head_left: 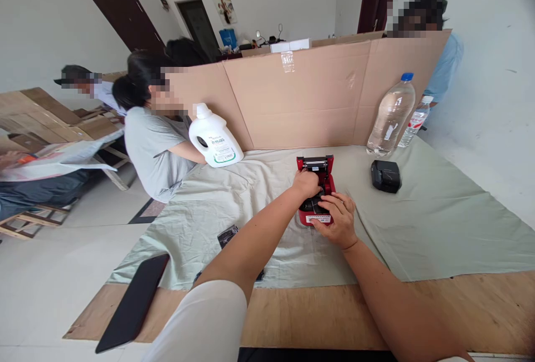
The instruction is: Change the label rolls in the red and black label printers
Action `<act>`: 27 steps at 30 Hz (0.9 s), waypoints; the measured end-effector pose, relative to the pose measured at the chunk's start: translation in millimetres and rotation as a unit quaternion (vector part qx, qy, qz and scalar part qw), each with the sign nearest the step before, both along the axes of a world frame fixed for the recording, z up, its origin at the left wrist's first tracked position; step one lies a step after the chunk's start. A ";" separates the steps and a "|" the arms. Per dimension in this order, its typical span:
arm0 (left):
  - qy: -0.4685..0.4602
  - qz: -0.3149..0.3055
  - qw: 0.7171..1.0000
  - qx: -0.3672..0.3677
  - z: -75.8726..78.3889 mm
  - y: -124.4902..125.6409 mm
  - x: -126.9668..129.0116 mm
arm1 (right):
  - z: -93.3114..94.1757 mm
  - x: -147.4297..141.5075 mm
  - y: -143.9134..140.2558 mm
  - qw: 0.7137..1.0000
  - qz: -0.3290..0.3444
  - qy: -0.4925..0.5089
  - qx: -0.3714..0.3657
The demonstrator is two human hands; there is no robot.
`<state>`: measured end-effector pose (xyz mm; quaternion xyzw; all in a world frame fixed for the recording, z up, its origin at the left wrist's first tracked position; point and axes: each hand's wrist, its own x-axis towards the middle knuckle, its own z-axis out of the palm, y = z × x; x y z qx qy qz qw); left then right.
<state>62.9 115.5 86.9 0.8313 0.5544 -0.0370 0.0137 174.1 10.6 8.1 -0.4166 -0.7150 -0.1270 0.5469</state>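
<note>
A red and black device that looks like a small label printer [320, 220] sits on the cloth-covered table with its lid raised toward the back. My left hand [306, 183] reaches into its open compartment with the fingers curled; what they pinch, if anything, is hidden. My right hand [338, 220] grips the near right side of the printer, thumb at the front wall and fingers over the black inner part. Under my left forearm lies a small dark packet [228, 236], partly covered.
A cardboard divider [301, 94] stands across the back. Near it are a white detergent jug [216, 139], a large water bottle [390, 116] and a smaller bottle [414, 122]. A black boxy device [385, 176] lies right, a dark phone-like slab [134, 303] front left. Other people sit beyond.
</note>
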 end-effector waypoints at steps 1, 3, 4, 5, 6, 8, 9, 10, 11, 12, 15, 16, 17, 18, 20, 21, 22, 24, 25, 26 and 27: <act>0.002 0.000 1.000 0.000 -0.1 0.0 0.6 | 0.3 -0.7 -0.3 1.000 -0.003 -0.003 -0.004; 0.005 0.002 1.000 0.002 -0.9 0.2 2.2 | 0.6 -1.4 -0.7 1.000 -0.007 -0.004 -0.013; 0.006 0.004 1.000 0.003 -1.5 0.4 3.0 | 0.6 -1.4 -0.7 1.000 -0.007 -0.003 -0.015; 0.007 0.006 1.000 0.005 -2.0 0.6 3.8 | 0.6 -1.3 -0.7 1.000 -0.008 -0.001 -0.016; 0.008 0.008 1.000 0.006 -2.5 0.8 4.4 | 0.6 -1.2 -0.5 1.000 -0.009 0.000 -0.015; 0.008 0.011 1.000 0.006 -3.3 1.2 5.4 | 0.7 -1.0 -0.1 1.000 -0.012 -0.002 -0.012; 0.007 0.012 1.000 0.005 -3.8 1.3 5.7 | 0.9 -1.1 0.1 1.000 -0.013 -0.003 -0.008; 0.005 0.012 1.000 0.005 -4.3 1.5 6.0 | 1.1 -1.2 0.1 1.000 -0.013 -0.004 -0.004; 0.003 0.013 1.000 0.005 -4.8 1.7 6.2 | 1.3 -1.4 0.2 1.000 -0.013 -0.003 -0.001; -0.001 0.015 1.000 0.004 -5.2 1.9 6.4 | 1.5 -1.7 0.1 1.000 -0.011 -0.003 0.002; -0.019 0.018 1.000 0.000 -4.2 1.4 5.3 | 2.1 -1.9 -0.2 1.000 -0.007 -0.002 0.005; -0.028 0.015 0.999 -0.005 -2.6 0.6 3.8 | 2.2 -1.8 -0.4 1.000 -0.007 -0.002 0.004; -0.038 0.009 0.999 -0.013 0.0 -0.8 1.4 | 2.3 -1.7 -0.6 1.000 -0.007 -0.003 0.002; -0.049 -0.001 0.999 -0.023 3.5 -2.6 -1.8 | 2.4 -1.5 -0.8 1.000 -0.006 -0.003 -0.001; -0.072 -0.025 0.996 -0.046 12.7 -7.4 -10.6 | 2.5 -1.4 -1.2 1.000 -0.005 -0.002 -0.010; -0.085 -0.036 0.994 -0.054 17.7 -9.9 -15.7 | 2.5 -1.5 -1.2 1.000 -0.004 -0.001 -0.012; -0.105 -0.039 0.992 -0.054 22.6 -12.1 -20.9 | 2.4 -1.6 -1.3 1.000 -0.002 0.001 -0.011; -0.174 -0.015 0.985 -0.002 29.8 -14.5 -30.8 | 1.9 -1.8 -1.1 1.000 0.002 0.004 -0.006; -0.215 0.003 0.975 0.047 31.4 -14.5 -35.0 | 1.6 -1.9 -1.0 1.000 0.004 0.004 -0.005; -0.251 0.018 0.963 0.098 31.4 -13.7 -38.7 | 1.1 -2.0 -0.9 1.000 0.006 0.004 -0.006; -0.277 0.022 0.951 0.140 29.6 -12.5 -41.9 | 0.7 -2.0 -0.8 1.000 0.006 0.002 -0.011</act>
